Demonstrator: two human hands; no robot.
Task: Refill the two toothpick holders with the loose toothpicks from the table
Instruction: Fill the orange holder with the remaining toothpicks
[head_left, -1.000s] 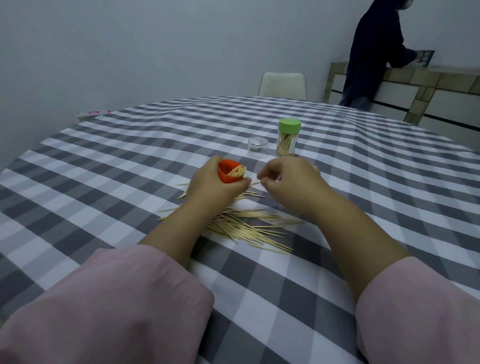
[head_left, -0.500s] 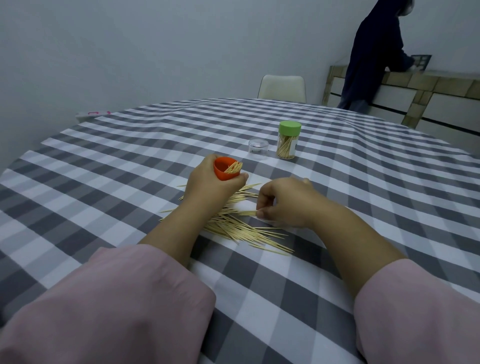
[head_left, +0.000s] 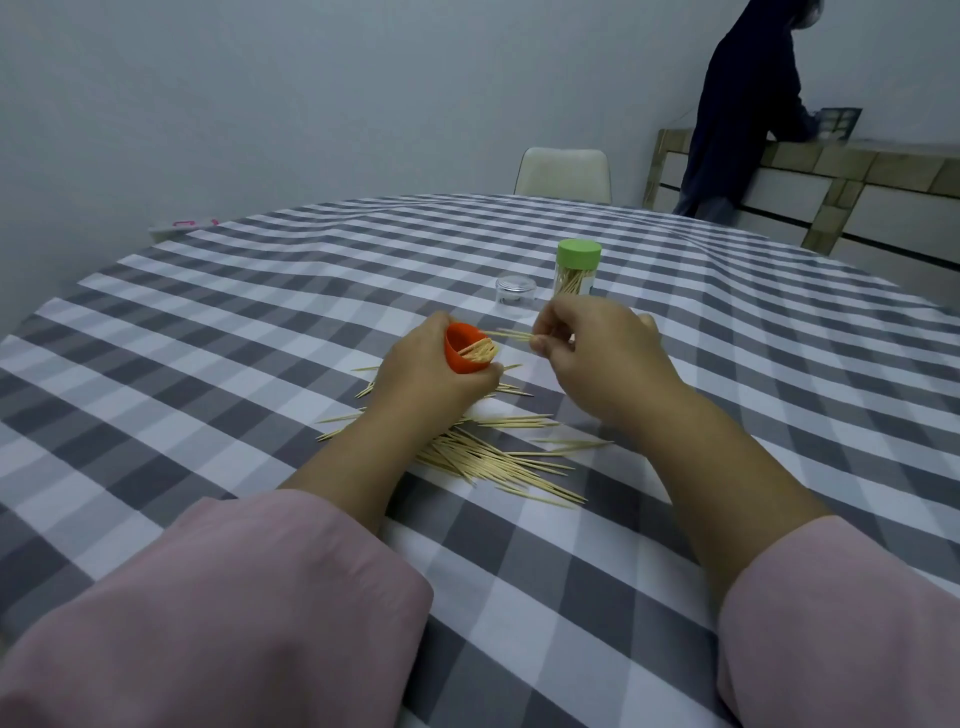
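My left hand (head_left: 423, 382) grips an orange toothpick holder (head_left: 464, 354), tilted with its mouth towards the right and several toothpicks inside. My right hand (head_left: 597, 353) pinches a few toothpicks (head_left: 511, 335) whose tips point at the holder's mouth. A pile of loose toothpicks (head_left: 493, 457) lies on the checked tablecloth below both hands. Further back stands a clear holder with a green lid (head_left: 577, 267), partly filled with toothpicks.
A small clear cap (head_left: 515, 292) sits left of the green-lidded holder. The round table (head_left: 208, 322) has a grey and white checked cloth. A white chair (head_left: 563, 174) stands at the far side. A person in dark clothes (head_left: 743, 104) leans on a counter at the back right.
My right hand went down to the pile, picked up a few toothpicks and rose again to the orange holder's mouth. My left hand kept hold of the holder.
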